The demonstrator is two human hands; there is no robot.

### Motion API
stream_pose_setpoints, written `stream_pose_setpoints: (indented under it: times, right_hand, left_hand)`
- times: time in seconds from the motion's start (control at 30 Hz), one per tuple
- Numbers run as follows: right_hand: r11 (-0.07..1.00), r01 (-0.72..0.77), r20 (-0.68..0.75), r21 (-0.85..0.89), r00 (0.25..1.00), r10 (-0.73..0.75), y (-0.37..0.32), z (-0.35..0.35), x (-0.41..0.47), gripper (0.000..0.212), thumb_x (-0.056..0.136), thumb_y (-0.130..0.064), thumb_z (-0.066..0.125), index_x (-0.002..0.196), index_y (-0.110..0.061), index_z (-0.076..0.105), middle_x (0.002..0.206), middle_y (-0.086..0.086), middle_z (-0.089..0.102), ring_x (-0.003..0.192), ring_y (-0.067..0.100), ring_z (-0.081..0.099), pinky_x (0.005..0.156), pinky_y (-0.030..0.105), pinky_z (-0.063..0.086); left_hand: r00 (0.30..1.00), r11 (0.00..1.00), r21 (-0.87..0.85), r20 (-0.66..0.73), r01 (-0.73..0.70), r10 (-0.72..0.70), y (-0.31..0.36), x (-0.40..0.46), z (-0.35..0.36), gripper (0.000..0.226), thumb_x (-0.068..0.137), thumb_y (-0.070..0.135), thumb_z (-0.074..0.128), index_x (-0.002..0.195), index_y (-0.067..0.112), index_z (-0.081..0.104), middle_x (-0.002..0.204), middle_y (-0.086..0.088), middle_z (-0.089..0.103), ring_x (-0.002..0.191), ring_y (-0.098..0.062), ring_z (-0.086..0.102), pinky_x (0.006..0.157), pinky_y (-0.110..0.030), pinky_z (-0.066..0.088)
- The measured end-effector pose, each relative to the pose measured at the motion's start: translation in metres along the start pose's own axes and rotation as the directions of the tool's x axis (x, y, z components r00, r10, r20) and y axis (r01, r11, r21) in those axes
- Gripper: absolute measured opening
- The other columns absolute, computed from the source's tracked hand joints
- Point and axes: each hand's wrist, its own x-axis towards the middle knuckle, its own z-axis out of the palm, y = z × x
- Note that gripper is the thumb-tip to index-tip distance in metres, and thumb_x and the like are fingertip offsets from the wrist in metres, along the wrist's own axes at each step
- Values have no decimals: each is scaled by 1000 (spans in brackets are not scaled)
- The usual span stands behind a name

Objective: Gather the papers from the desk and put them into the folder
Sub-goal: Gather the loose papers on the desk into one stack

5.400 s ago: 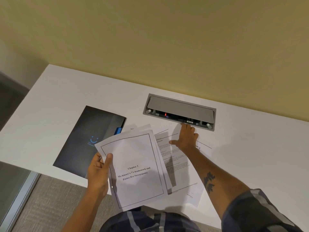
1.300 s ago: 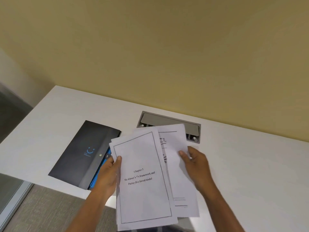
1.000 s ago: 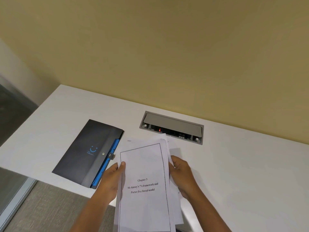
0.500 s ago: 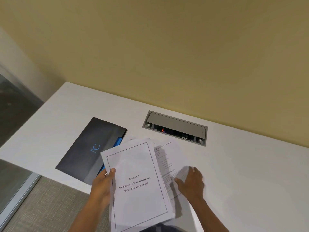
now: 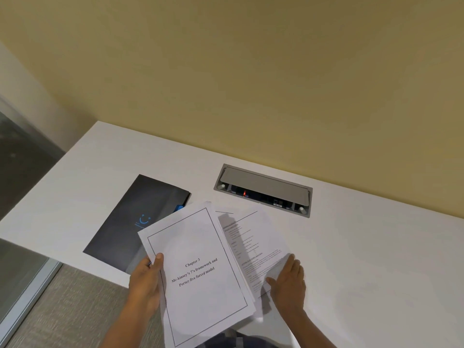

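My left hand (image 5: 148,282) grips the left edge of a stack of white papers (image 5: 200,272) whose top sheet reads "Chapter 3"; the stack is held above the desk's front edge. To its right a printed sheet (image 5: 253,249) lies on the white desk (image 5: 364,259). My right hand (image 5: 288,282) rests on that sheet's lower right corner, which curls up under the fingers. The dark folder (image 5: 130,222) with a blue smile logo lies closed on the desk at the left, partly covered by the held stack.
A grey cable box (image 5: 263,190) with a red light is set into the desk near the yellow wall. The desk's left and front edges drop to carpet (image 5: 70,310), with a glass panel at far left.
Both hands held the stack squared a second ago. Since then my right hand let go and moved right onto the sheet lying on the desk, while the left hand kept the stack.
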Motion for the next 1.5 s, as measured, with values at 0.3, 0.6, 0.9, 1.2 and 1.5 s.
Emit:
stream_pose_setpoints:
  times: [0.3,0.6,0.9,1.2,1.5]
  right_hand:
    - [999,-25,34,39,999,24,-12,-9,2,109,83,-39,88,164,-11,19,148,8,52,133,29,56,103,44,57]
    - [990,2,104,139,994,-17,-16,-20,13,116,77,-38,91,163,-15,17,153,6,45,130,29,60,94,46,62]
    - [990,36,92,137,995,-49,-11,-22,25,106,81,-44,85,163,-23,20,141,-5,63,115,22,72,89,34,59]
    - [995,-95,38,4,995,95,7,-25,29,80,76,-70,77,140,-29,51,120,-6,68,118,20,63,102,41,43]
    - [984,-173,113,-44,978,177,21,-30,21,99,61,-85,76,139,-30,50,122,-13,72,115,16,68,93,36,42]
  left_hand:
    - [1000,1000,11,7,-14,14,3,-6,7,20,107,22,62,119,9,71,120,-15,78,112,-38,74,106,-61,55]
    - [1000,1000,22,26,-7,7,7,-6,13,20,106,22,62,122,11,71,120,-14,78,113,-39,73,106,-62,54]
    - [998,999,23,58,-25,23,10,-4,17,25,107,21,62,129,11,69,121,-14,78,110,-37,74,103,-59,56]
    - [997,999,45,76,-25,21,12,-1,18,20,106,25,63,122,17,72,115,-11,81,105,-36,76,94,-55,60]
    - [996,998,45,87,-37,33,10,-2,16,19,106,22,62,121,15,71,115,-13,80,104,-36,76,91,-51,60]
